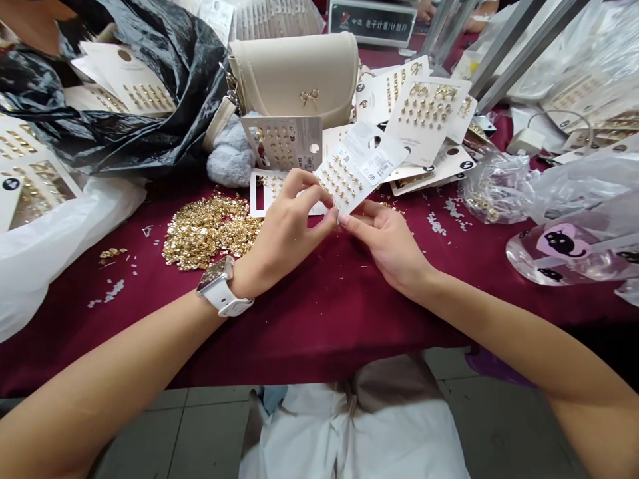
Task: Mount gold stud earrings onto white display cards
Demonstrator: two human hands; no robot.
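A white earring card point(344, 174) with rows of small gold studs and a price label tilts up in front of me. My right hand point(392, 246) pinches its lower corner, thumb in front and fingers partly hidden behind. My left hand point(297, 223), with a white-strapped watch point(222, 286) on the wrist, is closed in a pinch at the same corner. Whatever lies between the left fingertips is too small to make out. Beside the left hand spreads a heap of small gold pieces point(204, 229).
Behind the hands are a cream handbag point(294, 70), a grey pompom point(229, 159) and stacked earring cards point(424, 116). A black plastic bag point(184, 80) is at left. Tiny clear pieces point(436, 223) and a clear cat-print pouch point(564, 249) lie at right on the maroon cloth point(319, 319).
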